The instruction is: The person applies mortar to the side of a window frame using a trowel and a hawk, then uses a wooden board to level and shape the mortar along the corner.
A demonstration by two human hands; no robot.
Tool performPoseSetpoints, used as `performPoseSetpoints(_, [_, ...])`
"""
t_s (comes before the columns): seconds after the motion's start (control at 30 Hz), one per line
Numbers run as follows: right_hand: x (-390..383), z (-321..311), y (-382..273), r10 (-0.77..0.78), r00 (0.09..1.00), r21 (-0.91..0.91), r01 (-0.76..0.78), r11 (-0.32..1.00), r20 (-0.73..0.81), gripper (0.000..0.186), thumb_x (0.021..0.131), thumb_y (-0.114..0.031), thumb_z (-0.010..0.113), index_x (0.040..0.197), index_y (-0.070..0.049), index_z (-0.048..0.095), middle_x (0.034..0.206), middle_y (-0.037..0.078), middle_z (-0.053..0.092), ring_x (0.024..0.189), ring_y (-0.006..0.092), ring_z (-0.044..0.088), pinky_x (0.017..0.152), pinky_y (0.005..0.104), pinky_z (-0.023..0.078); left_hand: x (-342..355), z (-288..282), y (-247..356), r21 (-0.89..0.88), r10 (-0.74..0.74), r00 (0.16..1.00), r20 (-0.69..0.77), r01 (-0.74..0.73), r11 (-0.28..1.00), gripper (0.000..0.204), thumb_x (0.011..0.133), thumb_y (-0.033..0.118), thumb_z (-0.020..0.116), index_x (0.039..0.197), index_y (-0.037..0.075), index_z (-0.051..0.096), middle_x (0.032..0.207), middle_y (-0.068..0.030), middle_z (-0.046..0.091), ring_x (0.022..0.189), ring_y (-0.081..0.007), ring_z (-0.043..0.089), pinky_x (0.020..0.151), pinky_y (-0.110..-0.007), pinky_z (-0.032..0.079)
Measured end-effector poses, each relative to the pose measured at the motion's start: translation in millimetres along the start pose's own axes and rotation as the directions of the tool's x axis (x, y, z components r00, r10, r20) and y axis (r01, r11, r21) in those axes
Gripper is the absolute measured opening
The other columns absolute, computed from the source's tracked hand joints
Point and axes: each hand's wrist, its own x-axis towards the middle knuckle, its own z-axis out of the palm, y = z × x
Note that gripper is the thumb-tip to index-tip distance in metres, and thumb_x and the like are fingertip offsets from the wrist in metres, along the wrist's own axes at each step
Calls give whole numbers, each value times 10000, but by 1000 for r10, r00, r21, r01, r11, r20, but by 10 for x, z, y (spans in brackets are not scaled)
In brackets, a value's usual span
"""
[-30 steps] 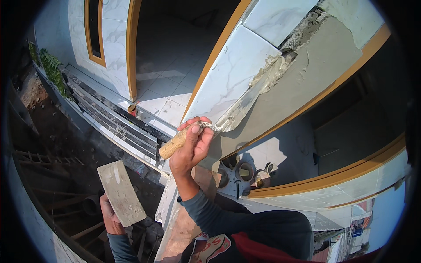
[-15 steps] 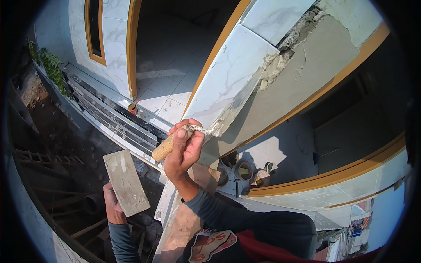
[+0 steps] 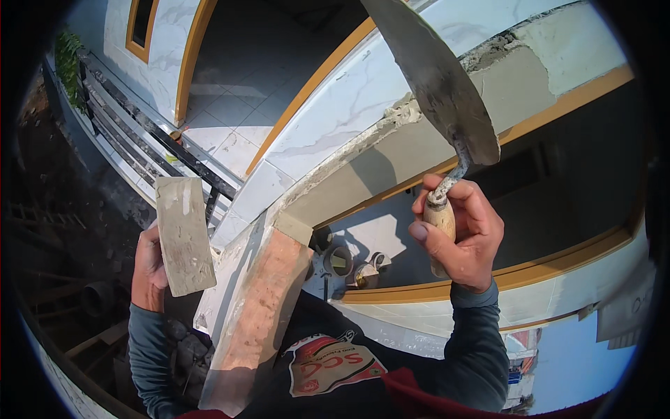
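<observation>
My right hand (image 3: pixel 464 237) is closed around the wooden handle of a trowel (image 3: pixel 443 87), with its broad grey blade raised and pointing up and away to the left. At the left, my left hand (image 3: pixel 148 264) grips a rectangular plastering float (image 3: pixel 185 237) from behind; its cement-smeared face is turned up, and its handle is hidden. Between and beyond the hands runs a column face of smooth grey mortar (image 3: pixel 401 157). Rough lumps of mortar (image 3: pixel 405 112) cling along its edge, beside the white marbled tile (image 3: pixel 314 133).
An orange-brown door frame (image 3: pixel 544 115) borders the mortar. Buckets (image 3: pixel 338 261) stand on the floor inside the opening. A reddish wooden plank (image 3: pixel 262 307) lies close before me. Dark metal bars (image 3: pixel 132 133) run along the tiled ledge at the left, above a lower ground of rubble.
My right hand has swung right and lifted the trowel off the mortar edge, its blade turning upward. My left hand has shifted the float slightly left and up. The view has turned somewhat.
</observation>
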Motion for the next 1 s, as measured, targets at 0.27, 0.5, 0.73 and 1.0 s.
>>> performPoseSetpoints(0.27, [621,-673,-1116,-21,908,-906,418,64,418,337,845,-54,715,1151,13,591,921,145,645,784,360,652,678,395,539,290,0,-97,75,-39,998,51,35,997,486,907,127,508,1366,-29,513,1203,-197,667,1001,-300,714,882,-462,591])
performPoseSetpoints(0.5, [1011,-369,-1171,184,788,-702,610,-369,588,297,925,-17,590,1222,-22,601,917,142,597,810,309,652,699,404,535,405,-108,-219,54,-53,998,32,51,997,463,916,154,512,1335,-41,544,1184,-204,680,977,-294,722,875,-463,591])
performPoseSetpoints(0.73, [1115,-582,-1159,250,808,-751,589,-300,534,229,880,38,551,1064,-6,680,961,156,652,883,329,667,746,414,523,279,-37,-262,34,-67,995,72,64,997,472,909,91,517,1366,-23,510,1188,-174,667,996,-246,712,878,-396,592])
performPoseSetpoints(1.0, [1091,-864,-1345,145,833,-754,547,-364,534,253,880,83,553,1093,24,677,904,159,659,804,340,672,702,417,520,307,-207,-299,-24,-71,996,49,72,997,473,919,105,512,1377,-12,505,1209,-172,667,1012,-255,712,902,-412,587])
